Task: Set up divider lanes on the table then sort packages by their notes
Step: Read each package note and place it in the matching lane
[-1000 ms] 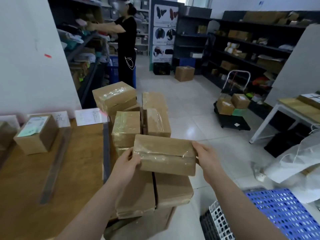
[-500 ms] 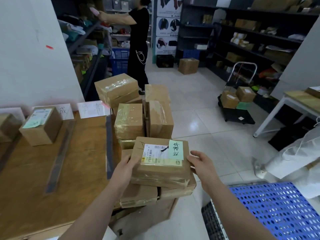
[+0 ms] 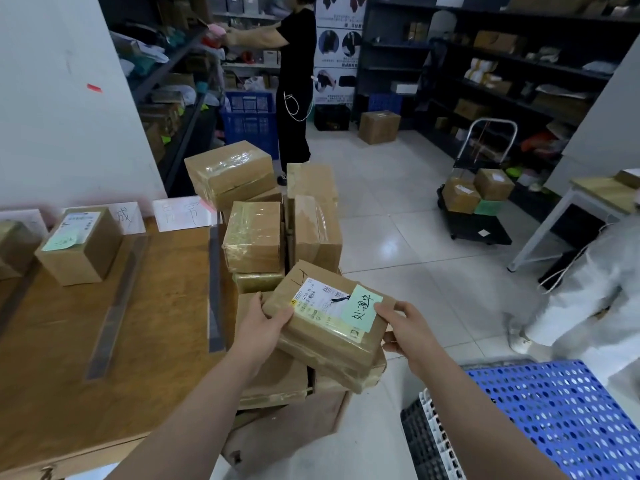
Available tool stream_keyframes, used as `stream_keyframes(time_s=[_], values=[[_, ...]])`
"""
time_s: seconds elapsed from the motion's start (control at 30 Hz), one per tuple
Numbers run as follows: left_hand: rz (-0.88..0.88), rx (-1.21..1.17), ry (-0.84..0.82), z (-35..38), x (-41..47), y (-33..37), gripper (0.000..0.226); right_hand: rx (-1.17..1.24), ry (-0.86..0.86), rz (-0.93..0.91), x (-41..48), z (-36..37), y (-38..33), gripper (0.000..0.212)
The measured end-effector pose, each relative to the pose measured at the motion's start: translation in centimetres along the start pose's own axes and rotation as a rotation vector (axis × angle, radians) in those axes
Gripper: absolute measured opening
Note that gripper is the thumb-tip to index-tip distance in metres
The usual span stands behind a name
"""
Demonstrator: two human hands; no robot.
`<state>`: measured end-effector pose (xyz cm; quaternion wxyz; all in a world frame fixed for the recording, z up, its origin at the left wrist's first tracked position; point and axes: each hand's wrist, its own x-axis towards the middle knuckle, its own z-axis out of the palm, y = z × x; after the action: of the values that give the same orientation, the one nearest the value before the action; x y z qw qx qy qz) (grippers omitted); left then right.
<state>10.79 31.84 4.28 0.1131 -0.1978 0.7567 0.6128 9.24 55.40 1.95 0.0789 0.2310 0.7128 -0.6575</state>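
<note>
Package (image 3: 322, 344) was tilted in both my hands, above the stack of packages (image 3: 254, 237) beside the table (image 3: 69, 358), label face up.

Left hand (image 3: 258, 336): gripped the near-left corner, thumb on top. Right hand (image 3: 412, 336): gripped the right edge, thumb at the edge of the green note (image 3: 362, 312). My other fingers curled under the box, out of sight, so I could not tell their spread.

Judged: small taped cardboard box with stiff walls, probably light. The glossy tape wrap is likely slick, so bare cardboard at opposite corners is the better hold. The note may peel or smudge, so thumbs should stay off it.

Divider strip (image 3: 214, 289) and paper sign (image 3: 183, 213) marked the nearest lane on the table.
</note>
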Motion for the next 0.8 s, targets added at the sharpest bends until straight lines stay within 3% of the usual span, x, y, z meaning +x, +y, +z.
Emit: stream_keyframes(time_s=[0.1,0.3,0.47,0.67,0.8], values=[[-0.001,-0.066,0.059,1.2,-0.9,-0.6,0.071,-0.058,0.017,-0.028,-0.2,-1.0,0.4,0.034],[-0.039,-0.119,-0.187,4.4,-4.8,-1.7,0.056,-0.097,-0.052,-0.076,-1.1,-1.9,0.7,0.020],[0.015,-0.136,-0.224,4.8,-6.8,-1.2,0.079,-0.073,-0.106,-0.138,-2.6,-1.7,1.0,0.017],[0.087,-0.145,-0.248,3.0,-8.7,-0.1,0.058,0.023,-0.165,-0.186,-5.7,-1.2,-0.7,0.029],[0.167,-0.149,-0.216,0.2,-9.5,0.9,0.062,0.013,-0.187,-0.282,-8.3,0.7,-2.6,0.033]])
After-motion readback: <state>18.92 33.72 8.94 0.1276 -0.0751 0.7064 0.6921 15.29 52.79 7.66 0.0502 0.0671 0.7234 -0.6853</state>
